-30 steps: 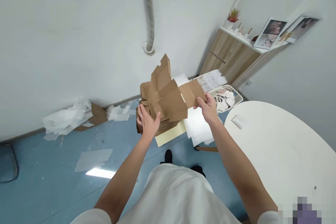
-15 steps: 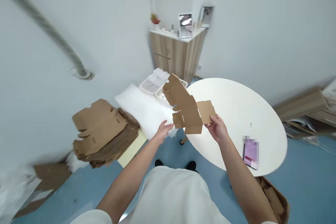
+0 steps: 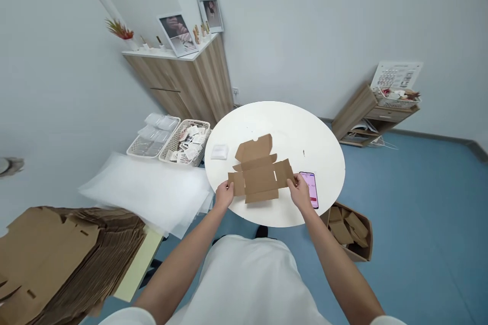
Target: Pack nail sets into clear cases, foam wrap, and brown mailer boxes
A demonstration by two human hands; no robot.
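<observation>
Flat brown cardboard blank lies unfolded on the round white table, near the edge closest to the person, approx. centred side to side. Its rounded lid flap points away from the person; side flaps spread L and R, w/ a slit in each.

L hand is at the blank's left flap, fingers closed on its outer edge. R hand is at the right flap, fingers likewise pinched on that edge. Both forearms reach in from below, over the white-clad torso.

Just R of the right hand a phone lies face up on the table, screen lit, touching or nearly touching the hand; can't tell which. A small white packet sits on the table's left part, just beyond the blank's left flap.

Off the table, L side: two white baskets side by side on the floor, one w/ clear bags, other w/ mixed small items. Nearer, a spread of white foam sheets, then a thick stack of blanks at bottom left. R side, beside the table edge: an open carton on the blue floor, cardboard pieces inside.

Back corner: wooden cabinet w/ photo frames and a small plant on top. Far right by the wall, a low shelf unit.
</observation>
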